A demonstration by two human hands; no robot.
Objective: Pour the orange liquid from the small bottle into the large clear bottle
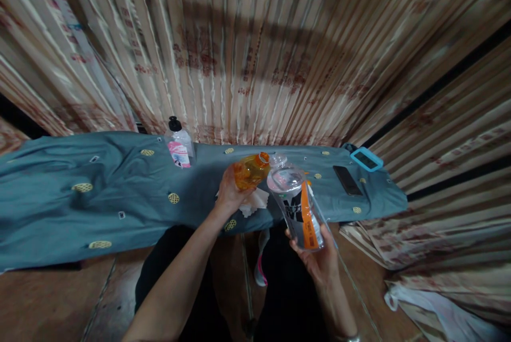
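Here, the left hand (228,189) grips the orange bottle (250,173), at ten o'clock from the clear bottle (293,201) the right hand (319,259) grips low. Steady holding should serve best (the mouths (263,158) nearly meet).

A small translucent orange bottle (250,172) is held tilted, its rounded body to the left and its ringed neck aimed to the right and slightly away. Beside it, a larger clear plastic bottle (297,206) slants with its base near and its narrow neck away and to the left. Its wrap label carries bold black lettering and a broad orange band. The two necks come close together — whether they touch is hard to tell — and both bottles are see-through.
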